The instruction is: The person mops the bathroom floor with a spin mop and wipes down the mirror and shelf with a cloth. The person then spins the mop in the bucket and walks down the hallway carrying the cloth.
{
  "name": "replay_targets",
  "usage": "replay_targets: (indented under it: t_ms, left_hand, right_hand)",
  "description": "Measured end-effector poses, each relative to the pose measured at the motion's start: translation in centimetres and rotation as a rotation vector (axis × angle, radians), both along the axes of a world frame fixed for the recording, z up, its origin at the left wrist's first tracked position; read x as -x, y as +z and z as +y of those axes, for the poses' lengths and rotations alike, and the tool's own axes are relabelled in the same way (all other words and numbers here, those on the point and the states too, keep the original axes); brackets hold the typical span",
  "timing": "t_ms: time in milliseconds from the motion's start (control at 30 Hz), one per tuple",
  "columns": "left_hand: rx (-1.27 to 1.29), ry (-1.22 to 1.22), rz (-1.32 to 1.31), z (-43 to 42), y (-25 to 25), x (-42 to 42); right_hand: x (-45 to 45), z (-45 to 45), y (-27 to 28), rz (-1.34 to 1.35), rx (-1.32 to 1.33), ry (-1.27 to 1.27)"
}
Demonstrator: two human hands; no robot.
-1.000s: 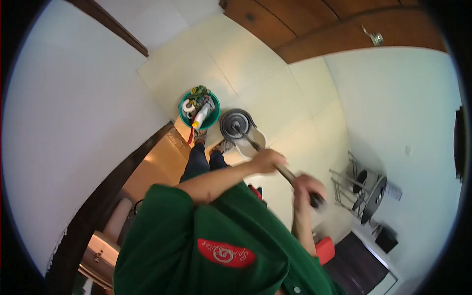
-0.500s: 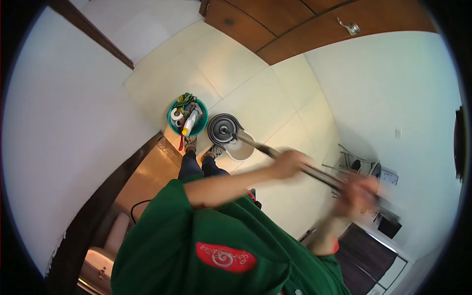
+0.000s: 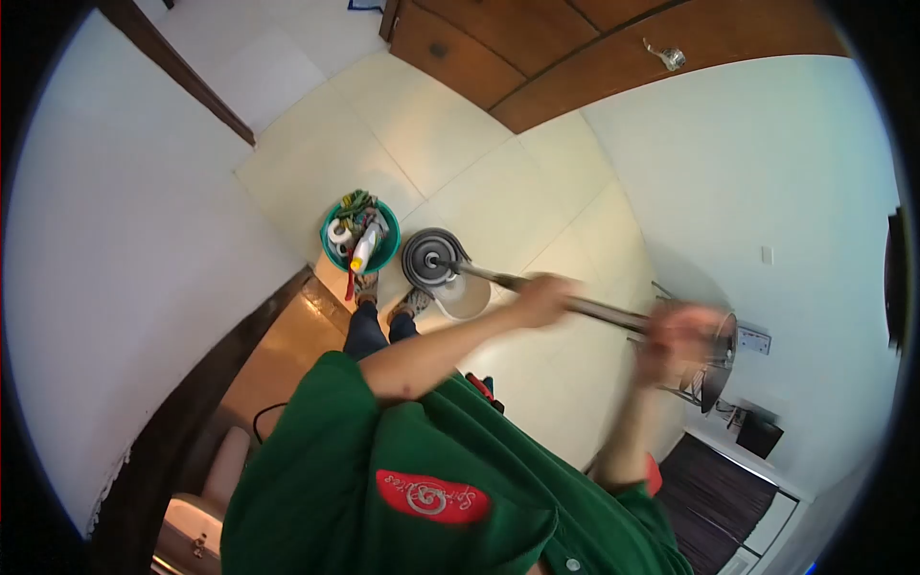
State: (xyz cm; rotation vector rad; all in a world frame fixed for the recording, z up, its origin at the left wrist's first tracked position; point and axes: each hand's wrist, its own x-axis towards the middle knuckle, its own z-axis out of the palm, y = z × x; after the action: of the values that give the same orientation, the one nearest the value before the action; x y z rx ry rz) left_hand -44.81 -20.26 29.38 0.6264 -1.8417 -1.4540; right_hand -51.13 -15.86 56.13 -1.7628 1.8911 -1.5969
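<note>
A mop handle (image 3: 613, 314) slants across the view down to a round grey mop head or spinner (image 3: 431, 257) at one end of a mop bucket (image 3: 468, 297), whose white tub stands on the floor. My left hand (image 3: 544, 300) wraps round the handle's middle. Higher up, my right hand (image 3: 682, 337), smeared by motion, is closed about the upper handle. Close to my feet, a teal bucket (image 3: 394, 251) holds a white bottle (image 3: 365, 249) with a yellow cap, a white roll and patterned cloths.
Brown wooden drawers (image 3: 479, 59) stand at the top of the view. A white wall (image 3: 786, 172) runs along the right, with a metal rack (image 3: 685, 393) below it. On the left is another wall (image 3: 125, 230). Pale tiles (image 3: 383, 115) cover the floor.
Both hands and the mop handle have shifted upward in the view, and the handle lies at a flatter slant. The bucket has stayed in place. My view has turned slightly.
</note>
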Motion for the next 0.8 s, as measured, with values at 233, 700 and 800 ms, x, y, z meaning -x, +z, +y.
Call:
replay_targets:
  t_ms: [233,700,800]
  left_hand:
    - [0.169,-0.009,0.0,-2.5,4.0,-0.6]
    - [-0.084,-0.055,-0.41,-3.4,-9.8,-6.9]
    - [-0.03,-0.064,-0.412,-3.6,-10.1,-8.6]
  right_hand:
    - [1.7,0.0,2.5,0.142,-0.206,0.043]
    - [-2.5,-3.1,-12.1,-0.56,-0.418,0.167]
    - [-4.5,-3.7,-11.5,-0.492,-0.468,0.192]
